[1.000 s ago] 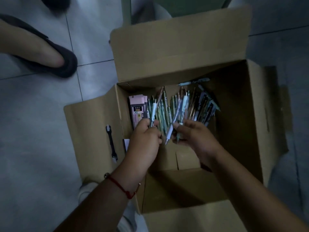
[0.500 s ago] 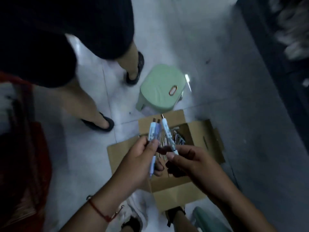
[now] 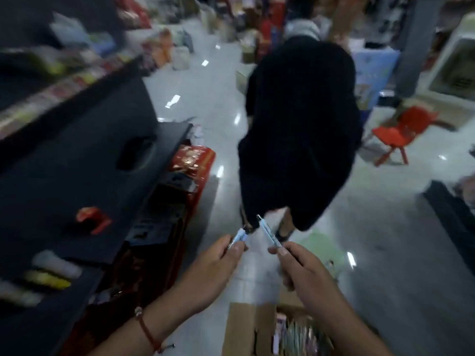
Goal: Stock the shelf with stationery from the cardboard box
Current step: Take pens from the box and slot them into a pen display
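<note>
Head view shows a dim, blurry shop aisle. On the far left stands a dark shelf (image 3: 77, 155) with small things on it, too smeared to name. A little red thing (image 3: 93, 223) lies on its dark top. Low down beside the shelf sits a red box (image 3: 195, 160).

Next comes the left hand (image 3: 216, 268). Its fingers are curled and pinch a pale blue pen (image 3: 240, 237), which points up and to the right. A red string (image 3: 149, 332) goes round that wrist.

Just to the right is the right hand (image 3: 305, 273). It pinches a second pen (image 3: 267, 233), which leans up and to the left. The two pens are near each other but do not touch.

Below the hands, at the bottom edge, is the cardboard box (image 3: 246, 327). It is open, and more stationery (image 3: 298, 332) shows inside it, all blurry.

Past the hands stands another person in black clothes (image 3: 300, 129), on the shiny floor (image 3: 205, 104). Far to the right is a red chair (image 3: 401, 134).

It looks like the carrying step: pens are out of the box and on their way to the shelf. The next move likely calls for a turn to the left, a free spot among the goods, and a gentle set-down so the pens do not roll off.
</note>
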{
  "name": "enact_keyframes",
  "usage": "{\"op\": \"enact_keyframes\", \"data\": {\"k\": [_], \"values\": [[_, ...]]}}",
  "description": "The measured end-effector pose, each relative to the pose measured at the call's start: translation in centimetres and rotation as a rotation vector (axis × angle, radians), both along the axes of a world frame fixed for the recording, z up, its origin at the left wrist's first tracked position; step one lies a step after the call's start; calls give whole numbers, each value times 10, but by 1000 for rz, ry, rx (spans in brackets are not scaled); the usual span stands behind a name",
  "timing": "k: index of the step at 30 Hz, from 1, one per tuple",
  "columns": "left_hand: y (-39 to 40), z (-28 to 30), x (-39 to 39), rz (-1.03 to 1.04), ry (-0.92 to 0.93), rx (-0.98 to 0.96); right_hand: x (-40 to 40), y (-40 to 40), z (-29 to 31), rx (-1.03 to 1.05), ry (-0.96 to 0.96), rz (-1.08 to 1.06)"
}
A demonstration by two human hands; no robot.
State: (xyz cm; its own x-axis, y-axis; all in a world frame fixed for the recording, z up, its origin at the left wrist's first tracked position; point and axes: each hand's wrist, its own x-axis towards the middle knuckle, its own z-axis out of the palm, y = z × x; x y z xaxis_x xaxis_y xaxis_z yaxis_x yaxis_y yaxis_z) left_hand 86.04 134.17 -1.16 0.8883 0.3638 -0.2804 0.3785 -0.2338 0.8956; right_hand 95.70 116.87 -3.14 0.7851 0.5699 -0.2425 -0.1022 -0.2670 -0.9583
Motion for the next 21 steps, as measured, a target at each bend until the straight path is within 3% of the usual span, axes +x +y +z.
{"op": "enact_keyframes", "data": {"k": [3, 5, 9, 13, 17, 21], "values": [[18, 27, -51, 165, -68, 91, -11, 35, 23, 7, -65, 219], [33, 41, -88, 242, -85, 285, -24, 58, 36, 16, -149, 383], [51, 70, -170, 335, 71, 742, -64, 105, 58, 34, -368, 653], [54, 87, -261, 397, 175, 1020, -127, 149, 80, 89, -573, 829], [66, 94, -364, 523, 271, 1145, -208, 196, 106, 177, -766, 1017], [91, 100, -476, 672, 322, 1257, -308, 247, 135, 324, -789, 1156]]}}
